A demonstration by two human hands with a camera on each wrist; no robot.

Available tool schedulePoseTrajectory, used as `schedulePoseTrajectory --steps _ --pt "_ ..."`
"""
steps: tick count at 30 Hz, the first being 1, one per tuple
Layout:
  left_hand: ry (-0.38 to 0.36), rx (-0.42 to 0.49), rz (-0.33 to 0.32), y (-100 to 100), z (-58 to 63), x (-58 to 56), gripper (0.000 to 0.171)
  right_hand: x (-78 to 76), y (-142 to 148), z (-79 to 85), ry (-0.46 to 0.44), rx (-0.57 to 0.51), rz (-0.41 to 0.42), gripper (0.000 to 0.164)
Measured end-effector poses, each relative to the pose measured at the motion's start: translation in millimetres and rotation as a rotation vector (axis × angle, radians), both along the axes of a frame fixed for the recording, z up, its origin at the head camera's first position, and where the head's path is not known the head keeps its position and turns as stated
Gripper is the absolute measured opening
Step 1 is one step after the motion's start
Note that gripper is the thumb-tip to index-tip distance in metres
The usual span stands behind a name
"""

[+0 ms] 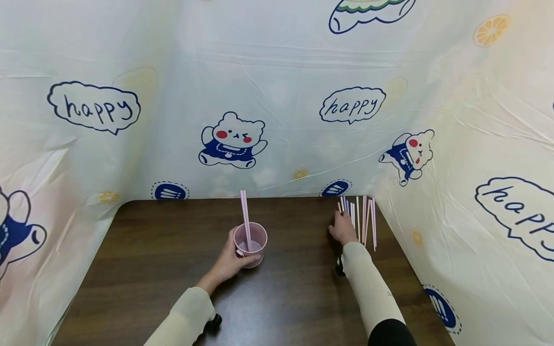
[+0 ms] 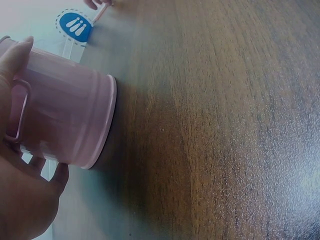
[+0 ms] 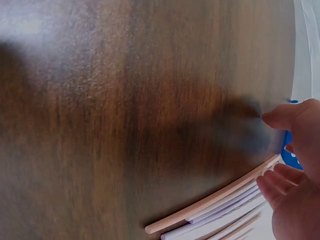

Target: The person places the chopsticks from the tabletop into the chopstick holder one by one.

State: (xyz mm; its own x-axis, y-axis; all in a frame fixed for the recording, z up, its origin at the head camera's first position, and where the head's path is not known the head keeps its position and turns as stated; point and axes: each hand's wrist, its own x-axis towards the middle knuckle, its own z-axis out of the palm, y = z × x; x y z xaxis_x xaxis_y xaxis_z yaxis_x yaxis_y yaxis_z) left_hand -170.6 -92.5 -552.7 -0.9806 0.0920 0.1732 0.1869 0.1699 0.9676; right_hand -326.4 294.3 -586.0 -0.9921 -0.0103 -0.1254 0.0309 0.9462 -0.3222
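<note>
My left hand [image 1: 233,262] grips a pink mug [image 1: 251,262] that stands on the table, its fingers and thumb wrapped around the handle side. Pale pink straws [image 1: 245,211] lean upright inside the mug. At the right, my right hand [image 1: 344,228] reaches over a row of straws [image 1: 367,221]. In the right wrist view, the thumb stands apart from the fingers [image 3: 287,182], which are beside the upper end of a peach straw [image 3: 215,196]. Lilac and white straws [image 3: 220,220] lie alongside it, partly hidden by the hand.
A dark wood table [image 1: 173,269] lies beneath both hands. Pale printed cloth [image 1: 285,62] with bears and "happy" bubbles hangs along the back and both sides. The straws lie near the table's back right corner.
</note>
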Motion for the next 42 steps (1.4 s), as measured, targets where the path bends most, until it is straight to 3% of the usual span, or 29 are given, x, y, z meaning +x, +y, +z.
schedulePoseTrajectory --steps 13,21,25,31,38,42 --pt "-0.013 0.019 0.000 1 -3.2 0.3 0.098 -2.9 4 2.3 -0.032 -0.009 -0.057 0.065" --pt "-0.023 0.007 -0.001 -1 -3.7 -2.8 0.099 -6.2 3 1.4 -0.019 -0.099 -0.084 0.059" --pt "-0.023 0.010 -0.011 -1 -4.3 -3.2 0.099 -6.5 3 0.9 -0.025 -0.204 -0.158 0.054" --pt "-0.019 0.010 -0.006 -1 -5.7 -2.0 0.099 -0.9 -3 3.7 0.015 -0.380 -0.339 0.052" --pt "-0.009 0.025 0.008 1 -12.9 -3.9 0.098 2.8 -14 3.6 0.071 -0.334 -0.449 0.027" --pt "0.001 0.028 0.016 1 -6.4 -0.9 0.097 -0.9 -20 5.0 0.052 -0.285 -0.443 0.020"
